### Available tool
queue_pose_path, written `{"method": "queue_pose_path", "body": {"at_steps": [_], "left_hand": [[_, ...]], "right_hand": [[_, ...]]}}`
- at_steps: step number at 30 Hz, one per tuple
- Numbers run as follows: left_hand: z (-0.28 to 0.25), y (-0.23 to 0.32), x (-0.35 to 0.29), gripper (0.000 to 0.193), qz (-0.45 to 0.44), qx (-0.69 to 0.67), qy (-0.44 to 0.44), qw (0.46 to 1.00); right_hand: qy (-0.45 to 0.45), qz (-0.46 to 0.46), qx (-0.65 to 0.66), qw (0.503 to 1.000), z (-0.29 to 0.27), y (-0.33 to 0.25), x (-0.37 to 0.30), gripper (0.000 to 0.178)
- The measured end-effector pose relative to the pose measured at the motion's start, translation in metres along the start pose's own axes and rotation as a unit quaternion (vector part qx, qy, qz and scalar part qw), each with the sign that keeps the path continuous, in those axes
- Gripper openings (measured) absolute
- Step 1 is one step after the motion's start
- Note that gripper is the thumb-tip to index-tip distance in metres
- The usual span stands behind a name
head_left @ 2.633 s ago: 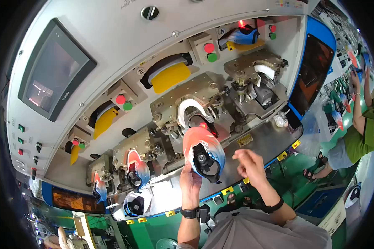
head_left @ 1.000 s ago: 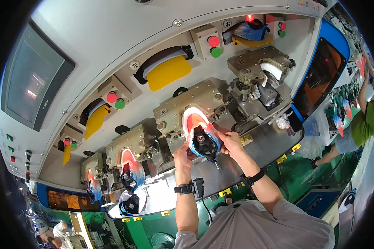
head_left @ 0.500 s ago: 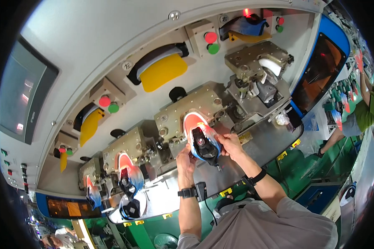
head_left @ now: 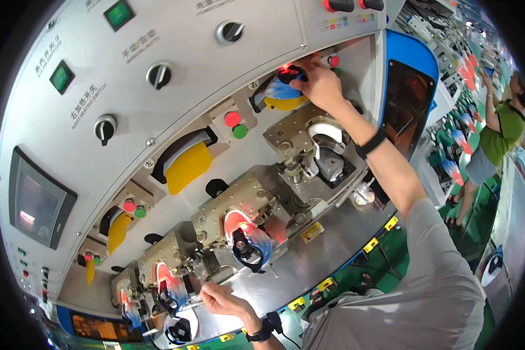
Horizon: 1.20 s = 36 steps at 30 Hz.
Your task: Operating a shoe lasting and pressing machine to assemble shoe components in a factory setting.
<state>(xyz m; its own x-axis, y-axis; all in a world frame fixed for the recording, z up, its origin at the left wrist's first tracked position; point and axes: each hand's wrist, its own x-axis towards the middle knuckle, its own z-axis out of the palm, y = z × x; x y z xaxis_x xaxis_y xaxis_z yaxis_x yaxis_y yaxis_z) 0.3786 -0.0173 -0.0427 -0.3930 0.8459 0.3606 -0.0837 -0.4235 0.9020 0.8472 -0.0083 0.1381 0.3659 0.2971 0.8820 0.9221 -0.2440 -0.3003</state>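
My right hand [head_left: 321, 84] reaches up to a slot in the machine. Its fingers close on the black collar end of a blue shoe upper [head_left: 283, 87], above a yellow flap; a red light shines there. My left hand [head_left: 224, 301] hovers over the metal ledge, fingers loosely curled together and nothing visible in them. A red, white and blue shoe upper [head_left: 248, 242] sits on the middle station, untouched, its black collar facing me. Left of it, another shoe upper [head_left: 170, 289] is on its station, near my left hand.
Below the slot stands a metal mould station [head_left: 329, 157] with a white curved pad. Red and green buttons [head_left: 235, 125] stick out of the panel. Yellow clips line the ledge's front edge [head_left: 326, 284]. At far right, a person [head_left: 496, 125] in green stands near racks of shoe uppers.
Both hands have left the shoe upper at the middle station, which stays there. My right hand has gone up to the upper in the right slot; my left has drawn down and left. The view has shifted.
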Motion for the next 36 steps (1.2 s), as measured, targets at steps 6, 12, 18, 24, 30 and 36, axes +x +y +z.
{"method": "queue_pose_path", "body": {"at_steps": [6, 12, 18, 24, 30, 36], "left_hand": [[0.086, 0.055, -0.088, 0.058, -0.197, -0.109, -0.233, 0.946], [0.172, 0.044, -0.156, 0.052, -0.399, -0.31, -0.282, 0.816], [0.194, 0.009, -0.2, 0.033, -0.5, -0.3, -0.267, 0.767], [0.228, -0.052, -0.211, 0.025, -0.529, -0.273, -0.297, 0.747], [0.267, -0.072, -0.183, 0.022, -0.512, -0.231, -0.32, 0.763], [0.283, -0.08, -0.171, 0.02, -0.525, -0.182, -0.318, 0.768]], "right_hand": [[-0.094, -0.101, 0.163, 0.977, -0.02, 0.009, -0.039, 0.023], [-0.226, -0.123, 0.264, 0.93, -0.176, -0.022, -0.206, 0.023], [-0.283, 0.239, 0.549, 0.749, -0.204, 0.032, -0.242, 0.045], [-0.231, 0.7, 0.54, 0.406, -0.132, 0.102, -0.262, 0.025], [-0.219, 0.656, 0.484, 0.536, -0.06, 0.126, -0.252, 0.031], [-0.226, 0.656, 0.417, 0.587, -0.046, 0.128, -0.237, 0.027]]}}
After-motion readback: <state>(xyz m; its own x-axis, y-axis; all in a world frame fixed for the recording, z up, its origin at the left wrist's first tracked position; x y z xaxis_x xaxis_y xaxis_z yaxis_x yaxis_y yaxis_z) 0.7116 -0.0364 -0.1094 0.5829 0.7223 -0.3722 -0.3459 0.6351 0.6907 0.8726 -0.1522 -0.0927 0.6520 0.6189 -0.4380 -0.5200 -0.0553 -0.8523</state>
